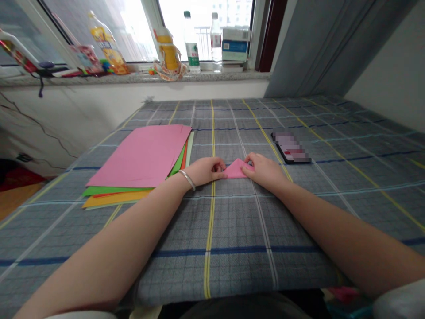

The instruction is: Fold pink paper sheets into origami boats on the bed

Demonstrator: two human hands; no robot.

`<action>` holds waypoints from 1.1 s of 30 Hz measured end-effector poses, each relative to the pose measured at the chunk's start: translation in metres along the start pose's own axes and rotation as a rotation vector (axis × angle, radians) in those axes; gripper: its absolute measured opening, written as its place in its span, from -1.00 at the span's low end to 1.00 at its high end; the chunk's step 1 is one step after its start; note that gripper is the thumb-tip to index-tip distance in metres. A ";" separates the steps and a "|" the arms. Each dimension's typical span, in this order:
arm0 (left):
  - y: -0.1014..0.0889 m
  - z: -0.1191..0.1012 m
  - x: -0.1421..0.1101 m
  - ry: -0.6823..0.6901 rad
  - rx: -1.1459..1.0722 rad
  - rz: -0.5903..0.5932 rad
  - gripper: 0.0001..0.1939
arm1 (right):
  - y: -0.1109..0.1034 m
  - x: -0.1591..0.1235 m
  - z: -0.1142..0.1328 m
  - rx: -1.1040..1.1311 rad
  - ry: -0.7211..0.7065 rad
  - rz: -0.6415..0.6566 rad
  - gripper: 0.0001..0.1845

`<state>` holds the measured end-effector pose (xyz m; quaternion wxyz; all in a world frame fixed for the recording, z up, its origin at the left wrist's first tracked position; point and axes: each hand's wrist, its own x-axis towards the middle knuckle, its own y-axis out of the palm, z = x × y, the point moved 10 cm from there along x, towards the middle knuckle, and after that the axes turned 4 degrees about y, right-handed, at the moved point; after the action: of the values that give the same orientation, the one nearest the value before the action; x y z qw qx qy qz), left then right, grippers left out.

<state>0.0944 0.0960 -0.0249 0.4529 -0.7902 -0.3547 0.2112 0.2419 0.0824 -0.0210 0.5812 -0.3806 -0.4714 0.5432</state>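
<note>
A small piece of pink paper (236, 169), folded into a triangular shape, lies on the grey plaid cloth (212, 230) in front of me. My left hand (206, 172) pinches its left corner, and a silver bangle (187, 179) circles that wrist. My right hand (262, 172) presses on and grips its right side. Both hands hide part of the paper. To the left of my left hand lies a stack of coloured paper sheets (139, 155), with pink on top and green, orange and yellow edges showing beneath.
A smartphone (291, 147) with a blurred screen lies face up to the right of my right hand. Beyond the cloth's far edge, a windowsill (139, 78) holds several bottles and a box (235, 44). A grey curtain (315, 44) hangs at the back right.
</note>
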 end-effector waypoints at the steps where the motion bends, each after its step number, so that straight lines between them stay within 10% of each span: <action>1: -0.001 0.004 -0.002 -0.017 -0.031 0.023 -0.77 | 0.000 0.000 0.000 -0.001 0.004 -0.002 -0.70; 24: -0.002 -0.008 -0.018 -0.083 0.279 0.101 -0.83 | -0.002 -0.004 0.003 -0.003 -0.011 -0.004 -0.70; 33: -0.004 0.001 -0.018 -0.105 -0.036 0.039 -0.85 | -0.003 -0.004 0.003 -0.004 -0.027 -0.013 -0.70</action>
<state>0.0803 0.0847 -0.0213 0.4153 -0.7927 -0.3664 0.2548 0.2398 0.0778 -0.0183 0.5774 -0.3715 -0.4827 0.5437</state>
